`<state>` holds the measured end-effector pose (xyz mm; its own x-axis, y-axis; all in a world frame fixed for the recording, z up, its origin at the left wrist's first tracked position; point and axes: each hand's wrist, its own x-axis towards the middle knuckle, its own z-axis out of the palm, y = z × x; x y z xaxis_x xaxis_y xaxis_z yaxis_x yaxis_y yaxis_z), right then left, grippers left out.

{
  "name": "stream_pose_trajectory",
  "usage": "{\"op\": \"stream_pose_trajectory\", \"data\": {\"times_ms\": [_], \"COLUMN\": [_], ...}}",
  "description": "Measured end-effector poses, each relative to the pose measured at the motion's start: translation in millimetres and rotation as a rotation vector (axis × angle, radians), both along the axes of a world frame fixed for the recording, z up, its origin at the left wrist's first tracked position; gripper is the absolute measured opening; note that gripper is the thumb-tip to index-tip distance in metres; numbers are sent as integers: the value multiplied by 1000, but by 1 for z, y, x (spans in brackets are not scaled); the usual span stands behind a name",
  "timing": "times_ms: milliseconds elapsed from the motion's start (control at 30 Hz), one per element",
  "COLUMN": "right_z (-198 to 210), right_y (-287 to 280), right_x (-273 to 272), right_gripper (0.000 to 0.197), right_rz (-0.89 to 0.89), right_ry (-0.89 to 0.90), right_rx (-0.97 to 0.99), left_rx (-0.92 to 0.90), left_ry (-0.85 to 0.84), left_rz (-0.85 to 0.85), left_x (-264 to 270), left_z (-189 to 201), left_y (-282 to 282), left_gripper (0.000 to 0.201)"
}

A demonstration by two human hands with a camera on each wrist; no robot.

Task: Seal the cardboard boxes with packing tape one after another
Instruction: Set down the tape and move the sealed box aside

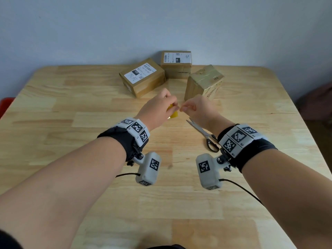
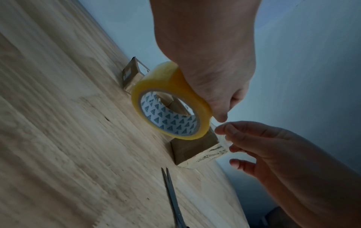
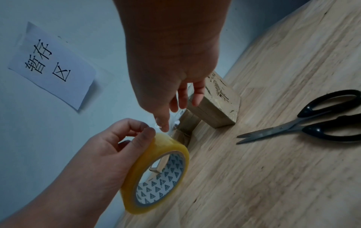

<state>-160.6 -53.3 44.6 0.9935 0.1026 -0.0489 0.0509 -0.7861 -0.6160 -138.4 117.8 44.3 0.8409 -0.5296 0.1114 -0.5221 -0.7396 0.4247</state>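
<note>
Head view: a pale wooden table (image 1: pixel 71 108) of jointed planks fills the frame, its far edge meeting a light blue wall (image 1: pixel 89 29). A red object (image 1: pixel 4 105), too little of it in view to identify, shows past the table's left edge. The broad near and left parts of the tabletop lie open around the forearms.

Left of centre, the left hand (image 1: pixel 158 108) is curled round a yellow-tinted roll of clear packing tape (image 1: pixel 173 114), held in the air above the table; the left wrist view shows a white core (image 2: pixel 166 118) printed with blue triangles. Just beside it, the right hand (image 1: pixel 195 108) pinches the loose end of the clear tape (image 2: pixel 220 137) between thumb and forefinger, the other fingers loosely spread.

Beyond the hands, three brown cardboard boxes stand near the far edge: a low labelled box (image 1: pixel 142 77) on the left; a second labelled box (image 1: pixel 177 64) behind, against the wall; and a tape-wrapped, glossy box (image 1: pixel 203 83) on the right. The three stand close together with narrow gaps between.

Near the right wrist, black-handled steel scissors (image 1: pixel 206 135) lie flat on the table, blades slightly apart and pointing towards the hands. In the right wrist view, a white paper sign (image 3: pixel 52 66) with black characters hangs on the wall.
</note>
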Motion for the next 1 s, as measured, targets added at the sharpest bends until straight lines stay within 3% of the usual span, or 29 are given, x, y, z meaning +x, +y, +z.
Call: {"op": "stream_pose_trajectory", "data": {"times_ms": [100, 200, 267, 400, 633, 833, 1000], "right_z": [-9, -20, -32, -58, -80, -104, -88], "right_y": [2, 7, 12, 24, 33, 29, 0], "right_x": [-1, -5, -8, -9, -5, -5, 0], "right_gripper": [15, 16, 16, 18, 17, 22, 30], "right_rz": [-37, 24, 58, 76, 50, -9, -66], "right_ry": [-77, -135, -113, -24, 159, 259, 211], "right_rx": [-24, -39, -66, -100, -111, -193, -121], "left_rx": [-28, 56, 169, 289, 306, 323, 380], "left_ry": [89, 242, 297, 330, 129, 149, 263], "left_rz": [-14, 42, 76, 133, 115, 127, 144], "left_x": [0, 0, 0, -4, -15, -25, -23], "left_z": [-3, -5, -11, -31, -74, -107, -113], "left_y": [5, 6, 7, 8, 17, 22, 21], "left_gripper": [21, 58, 67, 48, 30, 31, 41]}}
